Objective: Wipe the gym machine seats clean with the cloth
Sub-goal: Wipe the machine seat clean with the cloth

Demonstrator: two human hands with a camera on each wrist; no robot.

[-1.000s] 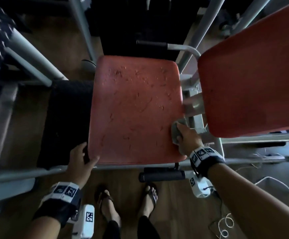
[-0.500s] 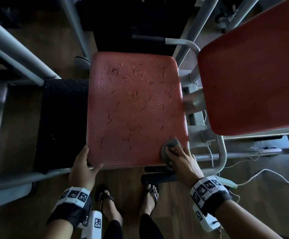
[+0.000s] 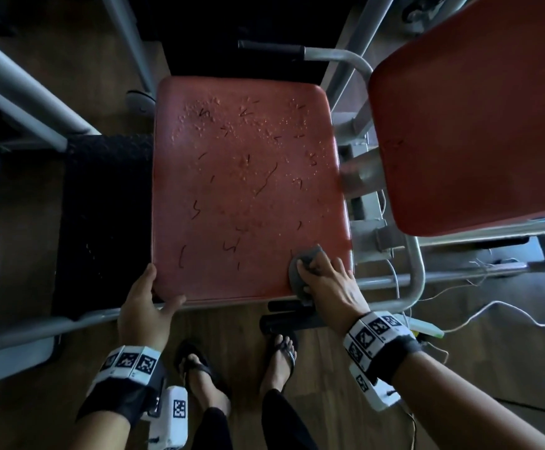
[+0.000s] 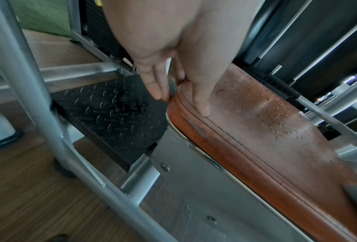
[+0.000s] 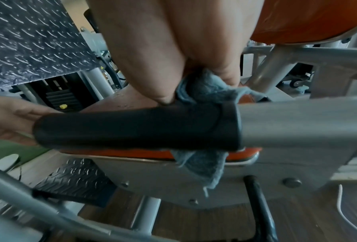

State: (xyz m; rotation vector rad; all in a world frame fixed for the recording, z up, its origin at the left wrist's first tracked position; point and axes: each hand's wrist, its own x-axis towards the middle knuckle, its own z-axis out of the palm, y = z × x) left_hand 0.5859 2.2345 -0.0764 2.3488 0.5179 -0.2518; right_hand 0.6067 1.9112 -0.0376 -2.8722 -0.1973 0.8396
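Pressing the grey cloth [image 3: 308, 256] w/ my R hand [image 3: 329, 287], fingers curled round it, on the near-R corner of the seat [image 3: 248, 196], I am steadying the near-L corner w/ my L hand [image 3: 144, 306], fingers straight, the seat's droplet-flecked long axis stretching ahead of the cloth.

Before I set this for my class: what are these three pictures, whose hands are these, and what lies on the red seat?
One person wears three cameras. The wide picture looks down from the head; the other two look along each wrist at the fingers. The left hand rests on the near left corner of the red gym seat. The right hand holds a grey cloth on its near right corner. On the seat lie pale crumbs and dark strands, not yet wiped.
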